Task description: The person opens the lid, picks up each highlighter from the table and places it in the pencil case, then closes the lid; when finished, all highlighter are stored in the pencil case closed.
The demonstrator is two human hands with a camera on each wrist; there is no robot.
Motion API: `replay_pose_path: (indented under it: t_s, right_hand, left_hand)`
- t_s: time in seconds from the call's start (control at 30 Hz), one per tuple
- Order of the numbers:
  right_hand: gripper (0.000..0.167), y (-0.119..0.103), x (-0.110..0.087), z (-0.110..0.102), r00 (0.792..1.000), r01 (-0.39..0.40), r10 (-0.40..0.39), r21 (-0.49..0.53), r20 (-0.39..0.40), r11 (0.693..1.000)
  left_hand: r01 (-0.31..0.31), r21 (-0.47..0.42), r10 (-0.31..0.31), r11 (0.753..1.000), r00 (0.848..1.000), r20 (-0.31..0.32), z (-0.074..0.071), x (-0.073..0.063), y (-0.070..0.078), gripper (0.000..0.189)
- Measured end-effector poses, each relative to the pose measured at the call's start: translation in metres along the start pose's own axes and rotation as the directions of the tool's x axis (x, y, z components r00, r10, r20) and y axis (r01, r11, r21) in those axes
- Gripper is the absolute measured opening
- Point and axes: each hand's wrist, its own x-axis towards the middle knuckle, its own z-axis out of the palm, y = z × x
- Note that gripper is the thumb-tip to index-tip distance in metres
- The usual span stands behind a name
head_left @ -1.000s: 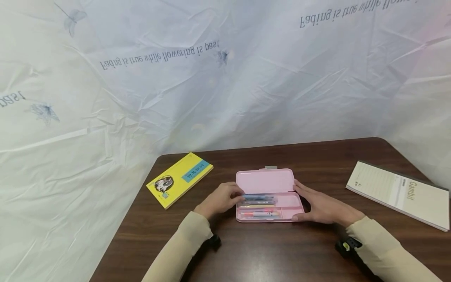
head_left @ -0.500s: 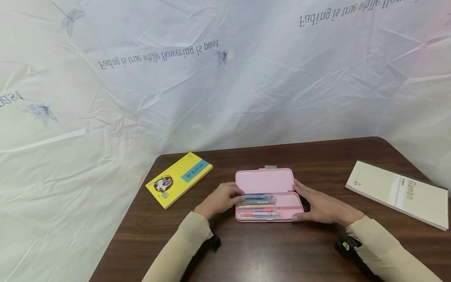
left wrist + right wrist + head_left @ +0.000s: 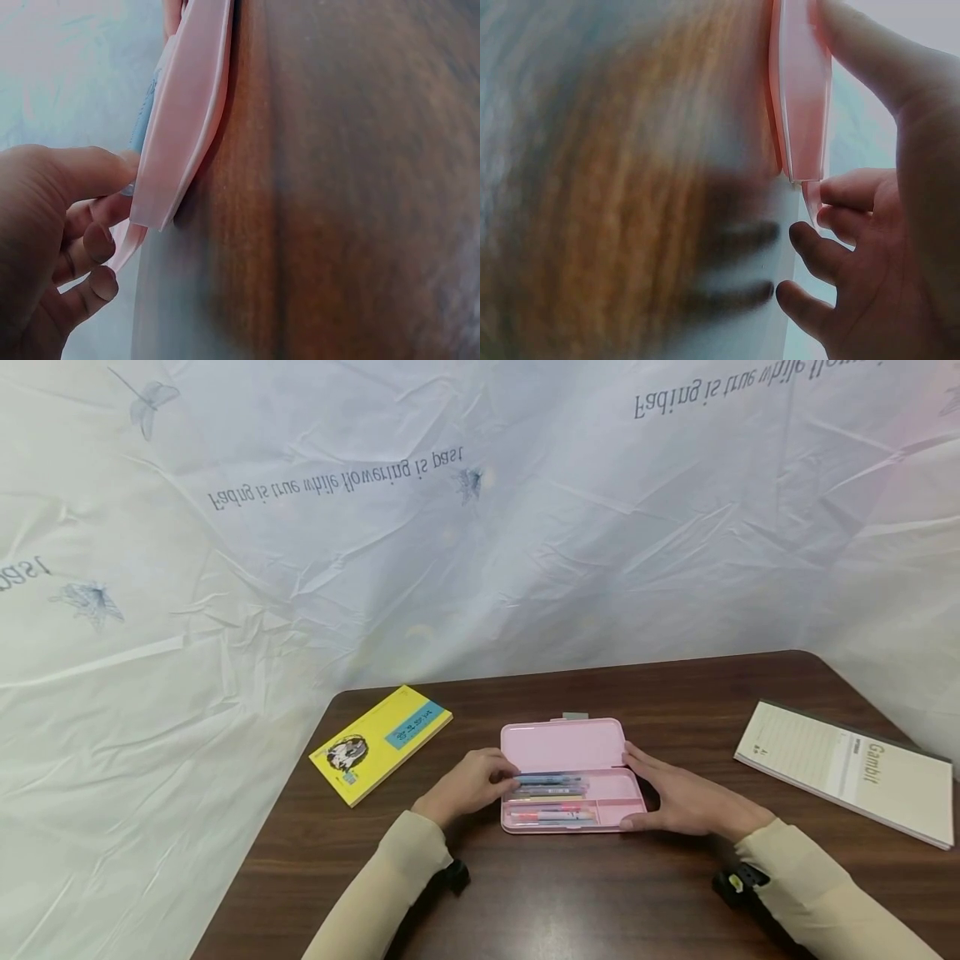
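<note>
A pink pencil case [image 3: 621,785] lies with its lid [image 3: 562,745] folded back on the table. Several pens and markers, among them a pink-and-white marker [image 3: 553,816], fill its left part. My left hand [image 3: 468,783] is at the case's left end, where thumb and forefinger pinch the end of a blue pen [image 3: 543,779]. The left wrist view shows this pen [image 3: 141,124] just above the case wall [image 3: 184,112]. Around the right end, my right hand [image 3: 693,802] holds the case between the thumb at the front corner and the fingers by the hinge.
A yellow notebook [image 3: 382,743] lies at the table's back left. On the right is a cream notebook [image 3: 847,772] marked Gambit. The brown wooden table [image 3: 555,893] ends at a white printed cloth [image 3: 487,568] behind it.
</note>
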Motion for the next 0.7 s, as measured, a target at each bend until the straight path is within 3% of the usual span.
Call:
replay_pose_path:
  t_s: [0.53,0.7]
  right_hand:
    - [0.110,-0.0014,-0.0011,-0.0011,1.000,0.002,-0.002,0.003,0.000,1.000]
    - [0.111,-0.0012,-0.0010,-0.0007,1.000,0.005,-0.005,0.004,-0.002,1.000]
  left_hand:
    - [-0.029,-0.004,0.028,1.000,0.999,-0.017,-0.0010,-0.0038,-0.0002,0.027]
    - [-0.017,0.040,0.021,0.999,0.995,-0.100,-0.0007,-0.0024,-0.0020,0.026]
